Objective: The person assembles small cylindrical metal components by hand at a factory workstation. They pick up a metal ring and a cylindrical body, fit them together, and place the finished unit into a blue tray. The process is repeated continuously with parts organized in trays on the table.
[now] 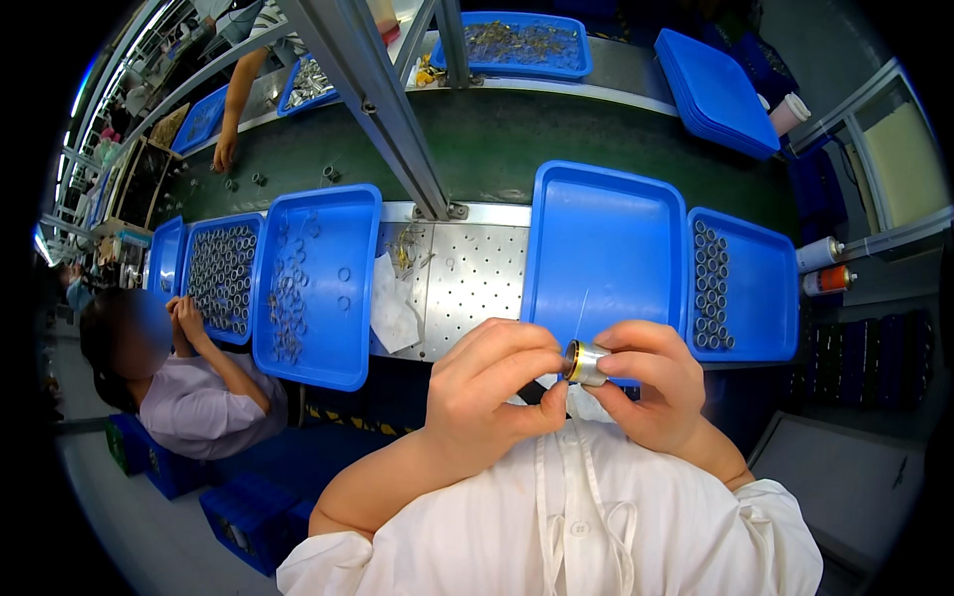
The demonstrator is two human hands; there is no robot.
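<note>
A short silver metal cylinder point(588, 364) is held level between my two hands, in front of my chest. Its left end shows a dark opening with a yellowish ring at the rim. My right hand point(651, 382) is closed round the right end with thumb and fingers. Pinched at the left end is my left hand point(497, 382); its fingertips touch the rim and partly cover it. Whether a smaller piece sits between those fingertips I cannot tell. Just beyond my hands lies a large blue tray point(608, 189), with a thin pale line across its lower part.
Right of it, a blue tray point(765, 288) holds rows of metal rings. A perforated metal plate point(477, 288) and white paper point(395, 308) lie to the left, beside a tray point(323, 374) of loose rings. A metal post point(373, 99) rises beyond. A co-worker point(199, 397) sits left.
</note>
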